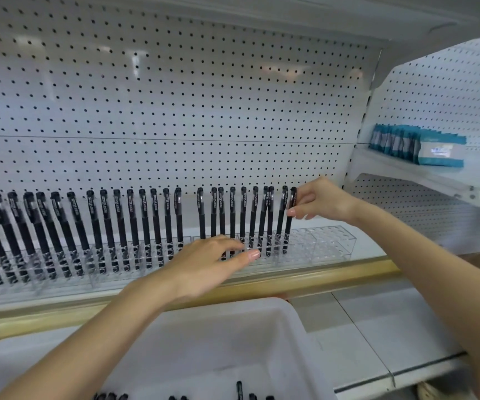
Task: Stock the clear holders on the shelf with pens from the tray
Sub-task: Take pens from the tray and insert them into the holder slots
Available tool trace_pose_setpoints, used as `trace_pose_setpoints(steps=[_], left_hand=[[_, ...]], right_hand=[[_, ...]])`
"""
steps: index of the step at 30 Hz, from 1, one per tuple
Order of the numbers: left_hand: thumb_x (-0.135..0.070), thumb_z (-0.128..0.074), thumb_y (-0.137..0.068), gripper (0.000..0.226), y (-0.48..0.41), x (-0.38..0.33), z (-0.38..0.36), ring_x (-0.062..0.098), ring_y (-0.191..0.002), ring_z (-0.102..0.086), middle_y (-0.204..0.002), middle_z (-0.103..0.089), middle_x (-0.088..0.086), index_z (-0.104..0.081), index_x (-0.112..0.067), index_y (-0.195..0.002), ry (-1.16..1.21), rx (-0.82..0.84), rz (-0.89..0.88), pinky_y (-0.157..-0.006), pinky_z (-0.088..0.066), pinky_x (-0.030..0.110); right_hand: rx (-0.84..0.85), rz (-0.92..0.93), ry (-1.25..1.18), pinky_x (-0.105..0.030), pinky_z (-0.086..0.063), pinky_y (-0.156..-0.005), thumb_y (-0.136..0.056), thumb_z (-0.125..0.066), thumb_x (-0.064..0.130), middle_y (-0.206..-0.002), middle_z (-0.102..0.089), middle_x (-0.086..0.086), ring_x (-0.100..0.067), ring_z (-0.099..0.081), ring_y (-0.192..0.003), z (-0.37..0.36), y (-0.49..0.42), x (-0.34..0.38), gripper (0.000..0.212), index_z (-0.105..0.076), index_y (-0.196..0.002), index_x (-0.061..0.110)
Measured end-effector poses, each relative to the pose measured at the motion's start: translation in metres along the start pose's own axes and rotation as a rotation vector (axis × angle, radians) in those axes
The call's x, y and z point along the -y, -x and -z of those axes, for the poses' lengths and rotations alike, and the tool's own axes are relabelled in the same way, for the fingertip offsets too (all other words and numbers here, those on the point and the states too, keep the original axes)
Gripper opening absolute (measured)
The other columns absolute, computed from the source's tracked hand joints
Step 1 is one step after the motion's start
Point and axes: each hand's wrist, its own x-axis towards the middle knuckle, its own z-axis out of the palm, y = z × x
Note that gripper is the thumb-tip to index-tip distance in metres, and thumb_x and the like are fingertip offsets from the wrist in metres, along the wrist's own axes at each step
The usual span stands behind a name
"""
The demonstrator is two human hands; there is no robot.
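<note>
One pen (288, 232) is pinched near its cap by the right hand (324, 200), lower end in the clear holder (329, 241) | left hand (204, 267) laid flat-fingered on holder front, nothing gripped | pen judged light, stiff, slick (best taken at upper barrel)

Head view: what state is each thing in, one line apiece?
clear holders: mostly filled with upright pens; right end empty.
right hand: pinches the rightmost pen near its cap.
rightmost pen: upright, lower end in a holder.
left hand: fingers straight, at the holders' front.
tray: holds a few loose pens.
blue packs: standing in a row.
</note>
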Motion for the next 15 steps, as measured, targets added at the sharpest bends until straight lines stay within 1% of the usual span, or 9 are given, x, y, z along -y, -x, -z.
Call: trace_pose_setpoints(steps=[2, 4, 6, 8, 10, 11, 13, 15], left_hand=[[-0.078, -0.022, -0.070, 0.084, 0.001, -0.001, 0.002, 0.009, -0.132, -0.040, -0.147, -0.041, -0.016, -0.048, -0.035, -0.137, 0.035, 0.003, 0.008, -0.111, -0.032, 0.034], [-0.076, -0.022, -0.070, 0.082, 0.002, -0.003, 0.003, 0.009, -0.131, -0.040, -0.146, -0.042, -0.016, -0.048, -0.035, -0.136, 0.055, 0.007, 0.008, -0.110, -0.032, 0.032], [-0.075, -0.022, -0.071, 0.081, 0.002, -0.005, 0.003, 0.009, -0.131, -0.040, -0.146, -0.041, -0.016, -0.047, -0.035, -0.137, 0.048, 0.012, 0.001, -0.110, -0.031, 0.031], [-0.074, -0.024, -0.075, 0.077, 0.002, -0.004, 0.003, 0.010, -0.131, -0.040, -0.147, -0.040, -0.015, -0.046, -0.035, -0.138, 0.035, 0.009, -0.002, -0.110, -0.031, 0.032], [-0.073, -0.025, -0.076, 0.077, 0.001, -0.003, 0.001, 0.010, -0.132, -0.039, -0.148, -0.039, -0.015, -0.045, -0.033, -0.139, 0.030, -0.001, -0.007, -0.111, -0.031, 0.033], [-0.074, -0.024, -0.075, 0.080, 0.002, -0.002, 0.000, 0.010, -0.134, -0.037, -0.149, -0.038, -0.014, -0.044, -0.032, -0.140, 0.031, 0.000, -0.012, -0.112, -0.030, 0.033], [-0.076, -0.024, -0.072, 0.086, 0.003, -0.001, -0.002, 0.009, -0.138, -0.031, -0.152, -0.033, -0.013, -0.039, -0.031, -0.144, 0.015, 0.020, -0.025, -0.115, -0.025, 0.033], [-0.075, -0.026, -0.075, 0.085, 0.005, 0.000, -0.002, 0.009, -0.141, -0.027, -0.155, -0.028, -0.011, -0.034, -0.030, -0.146, -0.043, 0.033, -0.055, -0.117, -0.022, 0.035]], right_hand=[[-0.005, -0.009, 0.005, -0.020, -0.055, -0.065, -0.082, -0.073, 0.014, -0.077, -0.070, -0.014, -0.009, -0.065, -0.065, 0.000, 0.000, -0.001, 0.026, -0.055, -0.064, 0.006], [-0.005, -0.014, 0.019, -0.022, -0.055, -0.066, -0.082, -0.073, 0.013, -0.079, -0.070, -0.016, -0.010, -0.065, -0.066, 0.000, 0.001, -0.002, 0.024, -0.057, -0.068, 0.003], [-0.012, -0.016, 0.023, -0.026, -0.056, -0.069, -0.082, -0.073, 0.014, -0.083, -0.070, -0.019, -0.013, -0.065, -0.068, 0.000, 0.002, -0.002, 0.021, -0.060, -0.074, 0.000], [-0.017, -0.023, 0.022, -0.029, -0.056, -0.071, -0.082, -0.074, 0.016, -0.088, -0.071, -0.018, -0.018, -0.066, -0.074, -0.001, 0.005, -0.003, 0.020, -0.066, -0.087, -0.001], [-0.022, -0.038, 0.037, -0.029, -0.056, -0.072, -0.082, -0.074, 0.019, -0.092, -0.072, -0.015, -0.021, -0.067, -0.079, 0.001, 0.007, -0.004, 0.027, -0.068, -0.101, 0.000], [-0.021, -0.051, 0.048, -0.029, -0.056, -0.072, -0.082, -0.074, 0.021, -0.093, -0.072, -0.014, -0.022, -0.068, -0.081, 0.002, 0.009, -0.005, 0.030, -0.068, -0.104, 0.001], [-0.013, -0.077, 0.077, -0.030, -0.056, -0.072, -0.082, -0.074, 0.024, -0.094, -0.072, -0.013, -0.022, -0.068, -0.083, 0.004, 0.013, -0.007, 0.034, -0.067, -0.106, 0.001], [-0.008, -0.094, 0.115, -0.031, -0.057, -0.074, -0.082, -0.074, 0.027, -0.095, -0.072, -0.013, -0.022, -0.068, -0.085, 0.006, 0.019, -0.008, 0.035, -0.067, -0.106, 0.002]])
